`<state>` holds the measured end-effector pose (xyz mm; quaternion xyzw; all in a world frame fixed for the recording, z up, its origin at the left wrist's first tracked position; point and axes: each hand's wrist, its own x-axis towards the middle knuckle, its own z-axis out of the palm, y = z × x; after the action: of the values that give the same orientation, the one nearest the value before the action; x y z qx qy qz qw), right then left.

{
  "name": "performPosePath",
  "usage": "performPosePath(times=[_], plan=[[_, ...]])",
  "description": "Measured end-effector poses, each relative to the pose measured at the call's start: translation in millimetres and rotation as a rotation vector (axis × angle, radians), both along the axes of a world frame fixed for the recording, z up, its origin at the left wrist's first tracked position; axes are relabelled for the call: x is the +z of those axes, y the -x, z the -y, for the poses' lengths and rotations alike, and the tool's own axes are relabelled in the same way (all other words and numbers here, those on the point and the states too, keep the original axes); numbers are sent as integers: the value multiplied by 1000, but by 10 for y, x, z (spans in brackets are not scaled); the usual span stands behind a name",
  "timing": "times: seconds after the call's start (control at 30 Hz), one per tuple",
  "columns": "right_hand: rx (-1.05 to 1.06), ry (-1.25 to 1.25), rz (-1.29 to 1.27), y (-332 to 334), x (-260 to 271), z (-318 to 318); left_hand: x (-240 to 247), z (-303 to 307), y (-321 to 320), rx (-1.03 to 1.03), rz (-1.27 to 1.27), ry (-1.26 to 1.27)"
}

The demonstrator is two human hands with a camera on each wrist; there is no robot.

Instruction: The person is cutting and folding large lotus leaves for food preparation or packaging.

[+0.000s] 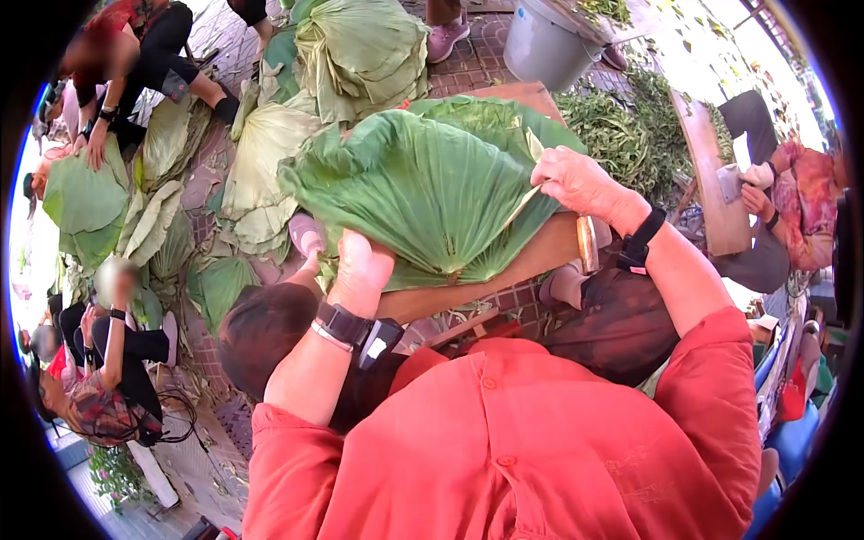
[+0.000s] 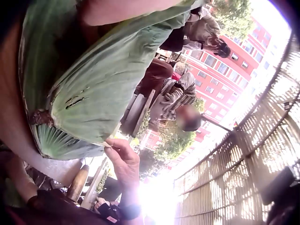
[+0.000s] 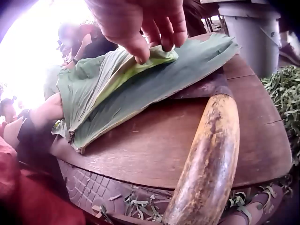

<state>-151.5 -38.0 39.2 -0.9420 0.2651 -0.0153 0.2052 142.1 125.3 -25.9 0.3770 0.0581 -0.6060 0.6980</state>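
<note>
A large folded green lotus leaf [image 1: 432,189] spreads over a wooden board on the person's lap side. My right hand [image 1: 585,184] pinches its edge between thumb and fingers; in the right wrist view that hand [image 3: 140,26] holds a curled fold of the leaf. My left hand [image 1: 364,263] holds the near left edge, its fingertips hidden by the leaf. The left wrist view shows the leaf's brown stem end [image 2: 42,117] and split surface. A knife lies on the board, its wooden handle [image 3: 206,159] sticking out and its dark blade [image 3: 204,89] partly under the leaf.
The wooden board [image 3: 126,159] has a rounded near edge. Stacked lotus leaves [image 1: 360,54] lie beyond it, with more on the left. A grey bucket [image 1: 549,45] and heaped cut greens [image 1: 612,135] stand at back right. Several people sit around.
</note>
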Motion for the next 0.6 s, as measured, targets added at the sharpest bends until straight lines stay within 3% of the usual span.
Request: performPosePath(times=[0.27, 0.5, 0.6], plan=[[-52, -170, 11, 7, -34, 234, 137, -112, 124, -17, 156, -179], [-78, -132, 121, 12, -89, 238, 330, -153, 253, -21, 232, -54], [-107, -214, 115, -7, -104, 235, 70, -233, 265, -163, 296, -48]])
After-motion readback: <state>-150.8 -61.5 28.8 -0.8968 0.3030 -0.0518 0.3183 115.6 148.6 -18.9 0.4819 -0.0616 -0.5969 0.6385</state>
